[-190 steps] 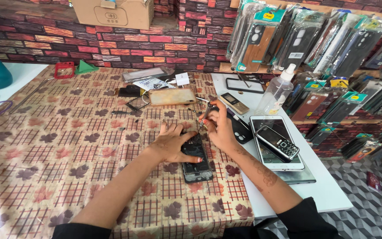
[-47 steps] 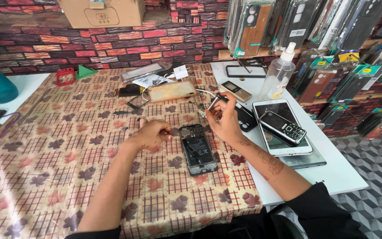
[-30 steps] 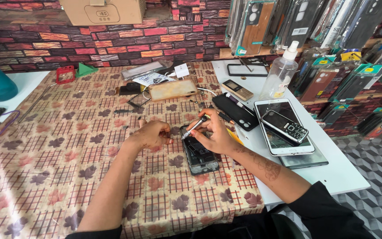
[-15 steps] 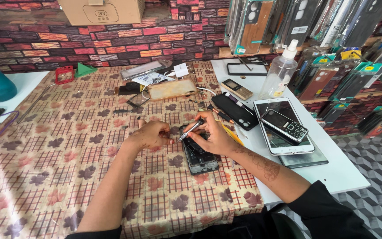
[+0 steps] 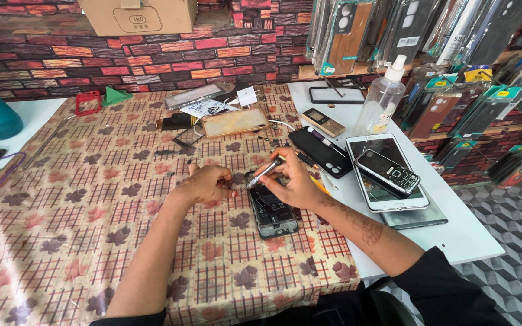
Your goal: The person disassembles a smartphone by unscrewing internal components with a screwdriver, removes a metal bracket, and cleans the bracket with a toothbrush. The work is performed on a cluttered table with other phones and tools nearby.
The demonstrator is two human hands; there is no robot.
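Observation:
An opened black smartphone [image 5: 271, 212] lies back-up on the leaf-patterned tablecloth [image 5: 61, 241], its insides showing. My right hand [image 5: 294, 181] grips a thin silver screwdriver [image 5: 263, 174] and points its tip at the phone's top left corner. My left hand [image 5: 208, 184] rests beside that corner with fingers curled, steadying the phone's top edge.
To the right on a white table [image 5: 460, 241] lie a tablet [image 5: 388, 175] with a keypad phone [image 5: 388, 171] on it, a black phone [image 5: 321, 151], a small bar phone [image 5: 323, 122] and a spray bottle [image 5: 382, 99]. Phone covers [image 5: 234, 121] and parts lie behind. Packaged cases [image 5: 454, 108] hang at right.
My right hand came back from the black phone at right with the screwdriver and set its tip on the opened phone. My left hand stayed at the phone's top.

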